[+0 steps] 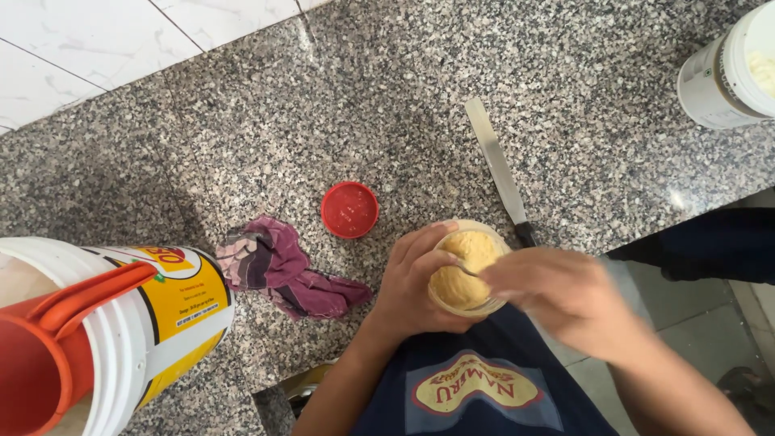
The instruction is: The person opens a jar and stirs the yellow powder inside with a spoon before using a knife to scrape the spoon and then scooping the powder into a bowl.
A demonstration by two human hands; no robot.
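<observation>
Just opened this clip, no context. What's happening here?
A person stands at a granite counter. The left hand wraps around a small jar of yellowish paste, held at the counter's edge. The right hand holds a thin utensil, blurred, dipped into the paste. The jar's red lid lies on the counter beside a crumpled cloth. A knife lies behind the jar; a large bucket sits at left.
</observation>
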